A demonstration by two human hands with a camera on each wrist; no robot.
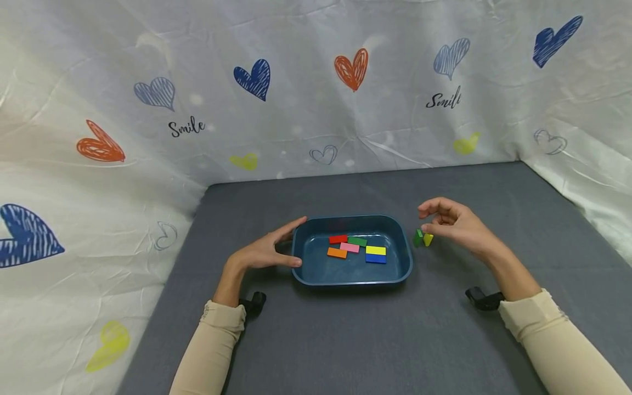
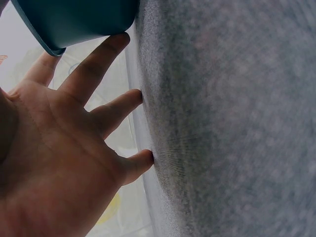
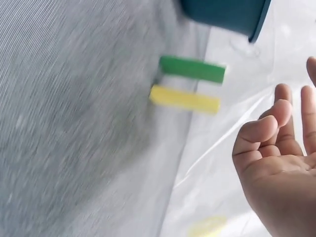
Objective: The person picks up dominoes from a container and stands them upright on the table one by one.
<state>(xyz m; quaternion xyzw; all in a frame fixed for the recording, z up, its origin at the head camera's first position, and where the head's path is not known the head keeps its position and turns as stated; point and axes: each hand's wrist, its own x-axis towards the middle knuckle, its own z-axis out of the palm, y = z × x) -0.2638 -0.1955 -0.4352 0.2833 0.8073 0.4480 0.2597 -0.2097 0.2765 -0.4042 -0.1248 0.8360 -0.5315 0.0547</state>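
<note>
A dark blue-teal tray [image 1: 353, 278] holds flat blocks: red [image 1: 338, 239], green [image 1: 357, 241], pink [image 1: 349, 248], orange [image 1: 337, 253], yellow [image 1: 376, 250] and blue [image 1: 376, 259]. At its left end my left hand [image 1: 264, 250] is spread, with the thumb by the near part of the rim and fingers touching the side. Right of the tray, a green block [image 3: 192, 68] and a yellow block [image 3: 185, 98] stand upright side by side, slightly apart. Just above them is my right hand [image 1: 459, 224], fingers loosely bent, holding nothing; in the right wrist view it is apart from both blocks.
Dark grey cloth [image 1: 355, 340] covers the table. Behind and to the left hangs a white curtain [image 1: 296, 126] printed with hearts and "Smile". Each wrist bears a black camera mount [image 1: 486, 299] close to the cloth.
</note>
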